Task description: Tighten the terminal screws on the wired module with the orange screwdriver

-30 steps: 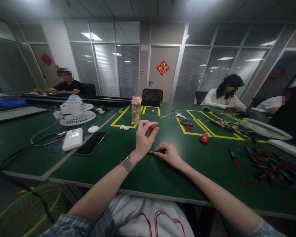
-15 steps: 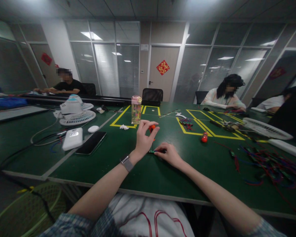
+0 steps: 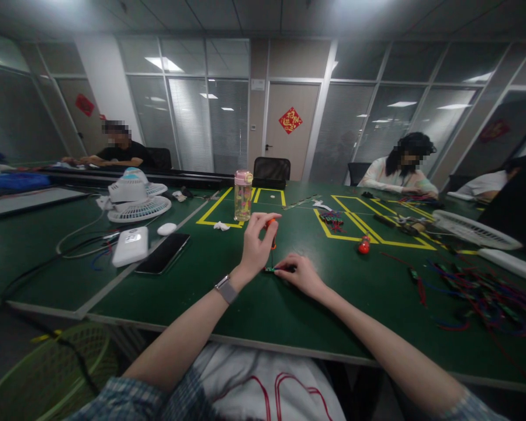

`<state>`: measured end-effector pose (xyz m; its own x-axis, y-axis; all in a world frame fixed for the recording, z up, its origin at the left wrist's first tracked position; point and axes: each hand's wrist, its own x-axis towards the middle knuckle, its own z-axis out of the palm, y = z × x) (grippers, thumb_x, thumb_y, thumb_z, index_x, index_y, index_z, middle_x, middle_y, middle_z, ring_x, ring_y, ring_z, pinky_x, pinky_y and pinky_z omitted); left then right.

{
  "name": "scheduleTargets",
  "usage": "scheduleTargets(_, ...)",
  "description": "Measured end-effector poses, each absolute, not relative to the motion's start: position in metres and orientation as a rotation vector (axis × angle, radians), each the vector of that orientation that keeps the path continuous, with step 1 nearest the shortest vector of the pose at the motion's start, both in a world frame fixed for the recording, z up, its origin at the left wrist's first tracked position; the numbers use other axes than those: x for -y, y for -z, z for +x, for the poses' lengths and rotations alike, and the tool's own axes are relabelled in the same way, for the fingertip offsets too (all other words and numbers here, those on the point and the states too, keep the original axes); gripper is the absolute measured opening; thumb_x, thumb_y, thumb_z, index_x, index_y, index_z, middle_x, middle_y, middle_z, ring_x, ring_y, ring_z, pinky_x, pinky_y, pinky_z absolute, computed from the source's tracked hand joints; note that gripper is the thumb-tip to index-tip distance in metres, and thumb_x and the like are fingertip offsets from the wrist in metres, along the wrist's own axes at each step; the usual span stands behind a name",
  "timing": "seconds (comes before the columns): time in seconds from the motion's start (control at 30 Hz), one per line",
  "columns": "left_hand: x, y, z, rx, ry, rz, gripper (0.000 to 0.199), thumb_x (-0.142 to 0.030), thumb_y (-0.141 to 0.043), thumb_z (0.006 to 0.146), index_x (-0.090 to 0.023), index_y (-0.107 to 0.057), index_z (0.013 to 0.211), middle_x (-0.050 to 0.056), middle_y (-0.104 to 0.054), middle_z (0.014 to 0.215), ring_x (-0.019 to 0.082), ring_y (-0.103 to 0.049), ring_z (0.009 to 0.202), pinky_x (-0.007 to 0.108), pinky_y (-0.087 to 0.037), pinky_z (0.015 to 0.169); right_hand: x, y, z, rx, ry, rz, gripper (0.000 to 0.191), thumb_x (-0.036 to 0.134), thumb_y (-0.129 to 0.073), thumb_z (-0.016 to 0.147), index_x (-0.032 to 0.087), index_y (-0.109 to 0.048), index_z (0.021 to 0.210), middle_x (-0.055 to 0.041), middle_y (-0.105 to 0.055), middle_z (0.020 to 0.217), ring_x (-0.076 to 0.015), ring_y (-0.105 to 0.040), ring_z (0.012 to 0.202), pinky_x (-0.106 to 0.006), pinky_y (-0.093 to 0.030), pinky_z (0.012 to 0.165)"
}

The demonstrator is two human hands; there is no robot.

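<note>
My left hand (image 3: 256, 242), with a watch on its wrist, is closed around the orange handle of a screwdriver (image 3: 272, 224). The screwdriver stands upright, its thin shaft reaching down to a small green circuit board (image 3: 269, 269) on the table. Pinched at the board's right end are the fingers of my right hand (image 3: 300, 273), which rests low on the table. Dark wire seems to show under those fingers, though it is too small to make out. Part of the handle is hidden behind my left fingers.
A pile of wired circuit boards (image 3: 482, 292) lies on the right, and a red-orange object (image 3: 363, 244) stands nearer. A bottle (image 3: 242, 196) is behind my left hand. Leftward are a phone (image 3: 163, 254), a white power bank (image 3: 130, 245) and a fan (image 3: 134, 199). Other people sit across the table.
My left thumb has drawn in and down against the screwdriver handle, while the hand stays above the board. My right hand and the board look unmoved.
</note>
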<state>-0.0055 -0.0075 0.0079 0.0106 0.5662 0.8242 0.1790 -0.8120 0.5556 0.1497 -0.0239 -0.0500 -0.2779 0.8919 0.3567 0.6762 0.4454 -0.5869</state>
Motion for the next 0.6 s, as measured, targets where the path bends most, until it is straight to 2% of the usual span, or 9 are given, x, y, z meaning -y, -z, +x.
scheduleTargets(0.1, 0.0065, -0.0081, -0.006, -0.832, -1.92, 2.018, 0.018, -0.03, -0.052, 0.09, -0.021, -0.064, 0.1, 0.004, -0.053, 0.091, 0.015, -0.054, 0.086, 0.027, -0.044, 0.078, 0.0228, 0.0516, 0.15, 2.04, -0.414, -1.307, 0.011, 0.022, -0.068, 0.074, 0.018, -0.075, 0.081, -0.0043, -0.065, 0.073, -0.0149, -0.057, 0.068, -0.025, -0.042, 0.064)
scheduleTargets(0.33, 0.0027, -0.0076, -0.008, -0.765, -1.817, 1.997, 0.026, -0.028, -0.041, 0.095, -0.021, -0.061, 0.108, 0.004, -0.056, 0.088, 0.013, -0.056, 0.079, 0.027, -0.045, 0.075, 0.0234, 0.0508, 0.1492, 2.039, -0.413, -1.307, 0.011, 0.021, -0.068, 0.074, 0.018, -0.075, 0.081, -0.0042, -0.065, 0.074, -0.0145, -0.057, 0.068, -0.025, -0.043, 0.064)
scheduleTargets(0.47, 0.0034, -0.0073, -0.0056, -0.664, -1.767, 1.953, 0.03, -0.028, -0.034, 0.096, -0.021, -0.058, 0.113, 0.005, -0.061, 0.095, 0.014, -0.06, 0.083, 0.028, -0.046, 0.079, 0.0256, 0.0476, 0.1484, 2.039, -0.428, -1.32, 0.011, 0.02, -0.068, 0.074, 0.017, -0.076, 0.081, -0.0044, -0.065, 0.074, -0.015, -0.058, 0.068, -0.025, -0.043, 0.064)
scheduleTargets(0.6, 0.0039, -0.0073, -0.0046, -0.655, -1.775, 1.951, 0.027, -0.028, -0.041, 0.094, -0.021, -0.058, 0.114, 0.005, -0.061, 0.097, 0.014, -0.06, 0.085, 0.028, -0.047, 0.079, 0.0252, 0.0485, 0.1486, 2.036, -0.425, -1.313, 0.011, 0.021, -0.068, 0.075, 0.017, -0.075, 0.082, -0.005, -0.066, 0.075, -0.0152, -0.058, 0.069, -0.025, -0.043, 0.065)
